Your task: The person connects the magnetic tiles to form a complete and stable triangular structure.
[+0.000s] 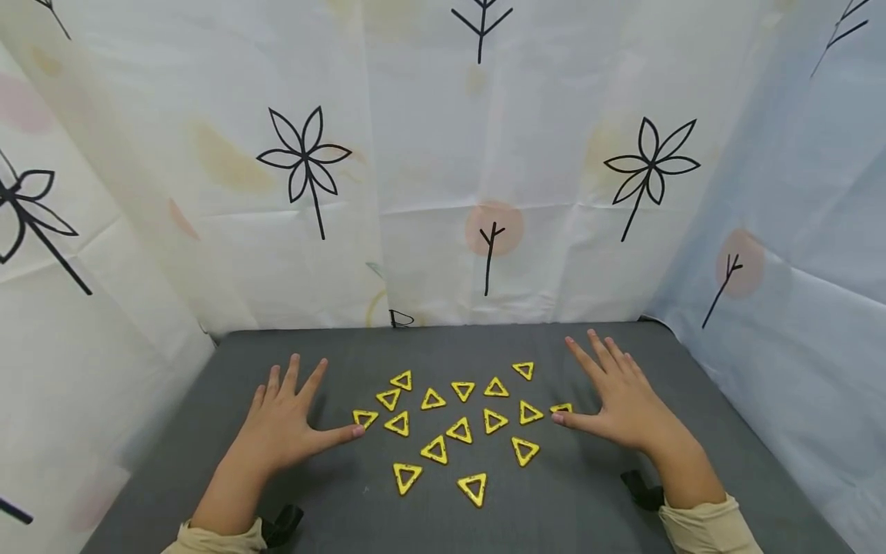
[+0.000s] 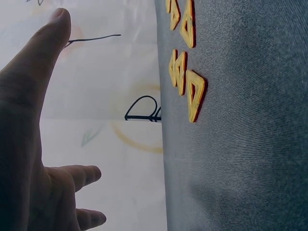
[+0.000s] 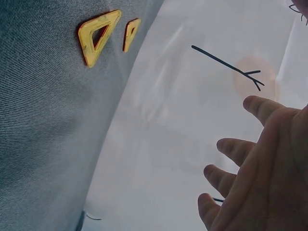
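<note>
Several yellow triangular frames, each with a hole in its middle, lie scattered over the grey table between my two hands. My left hand (image 1: 282,427) hovers at the left with its fingers spread. Its thumb tip overlaps the leftmost yellow triangle (image 1: 364,412) in the head view. My right hand (image 1: 626,408) is held above the table at the right, fingers spread too, its thumb in front of the rightmost triangle (image 1: 561,406) and partly hiding it. Both palms hold nothing. Nearest to me lie a triangle (image 1: 462,482) and another triangle (image 1: 397,485) left of it.
The grey table (image 1: 332,523) ends at a white cloth (image 1: 429,154) printed with black plant outlines, which hangs behind it and on both sides. Dark straps (image 1: 282,526) sit at the wrists, by the beige sleeves (image 1: 709,527).
</note>
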Demonstrator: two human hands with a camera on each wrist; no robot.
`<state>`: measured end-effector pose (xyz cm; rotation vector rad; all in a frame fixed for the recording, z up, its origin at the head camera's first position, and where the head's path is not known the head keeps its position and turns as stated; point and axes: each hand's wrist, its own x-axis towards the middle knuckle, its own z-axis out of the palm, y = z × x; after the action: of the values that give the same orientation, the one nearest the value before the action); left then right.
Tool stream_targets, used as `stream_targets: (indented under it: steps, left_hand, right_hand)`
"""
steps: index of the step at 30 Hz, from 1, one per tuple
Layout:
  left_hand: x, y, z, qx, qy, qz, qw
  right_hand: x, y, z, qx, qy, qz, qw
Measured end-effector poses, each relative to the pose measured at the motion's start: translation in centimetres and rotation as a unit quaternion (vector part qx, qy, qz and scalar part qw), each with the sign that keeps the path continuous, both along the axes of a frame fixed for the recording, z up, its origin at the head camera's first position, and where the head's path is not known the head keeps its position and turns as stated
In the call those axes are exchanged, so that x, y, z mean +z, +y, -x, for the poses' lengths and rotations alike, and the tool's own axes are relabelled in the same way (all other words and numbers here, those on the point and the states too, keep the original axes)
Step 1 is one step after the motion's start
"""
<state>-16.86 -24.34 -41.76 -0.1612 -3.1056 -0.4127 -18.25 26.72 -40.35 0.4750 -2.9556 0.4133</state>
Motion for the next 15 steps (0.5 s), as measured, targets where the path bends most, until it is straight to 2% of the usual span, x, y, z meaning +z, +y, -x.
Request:
stream_targets:
  steps: [8, 15]
  left_hand:
    - [0.07, 0.10, 0.10, -0.005, 0.013, -0.008, 0.9999]
    - [0.19, 0.08, -0.10, -0.010, 0.015, -0.005, 0.9998]
  right_hand:
    - [0.50, -0.13, 0.20, 0.009, 0.007, -0.003, 0.9999]
    - [0.10, -0.11, -0.04, 0.017, 0.006, 0.006, 0.9998]
